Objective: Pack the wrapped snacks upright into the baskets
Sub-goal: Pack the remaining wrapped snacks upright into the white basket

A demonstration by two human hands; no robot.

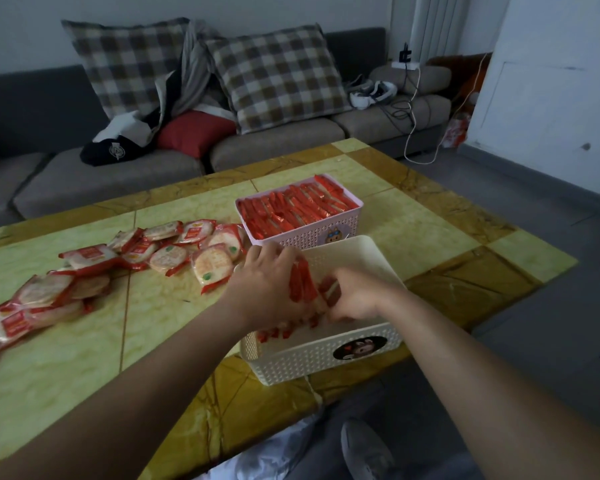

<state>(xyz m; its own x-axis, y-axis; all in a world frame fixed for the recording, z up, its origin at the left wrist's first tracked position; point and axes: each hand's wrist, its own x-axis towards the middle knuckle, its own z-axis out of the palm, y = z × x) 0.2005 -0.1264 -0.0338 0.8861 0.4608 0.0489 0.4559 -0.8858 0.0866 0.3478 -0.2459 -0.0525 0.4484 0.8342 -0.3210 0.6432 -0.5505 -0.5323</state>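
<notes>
Both hands work inside the cream basket (361, 247) by the tabletop's near edge: the left hand (267, 282) grips a row of upright snacks (302, 284), and the right hand (355, 297) pinches 1 more beside it. In this mostly unfilled basket, the row could topple if released. The full pink basket (312, 233) stands just behind, and loose snacks (187, 252) lie toward the left edge.

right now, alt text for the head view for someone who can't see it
The left hand and right hand hold red wrapped snacks upright inside a cream basket on a yellow table. Behind it a pink basket is packed full; round snacks lie loose to the left.
</notes>
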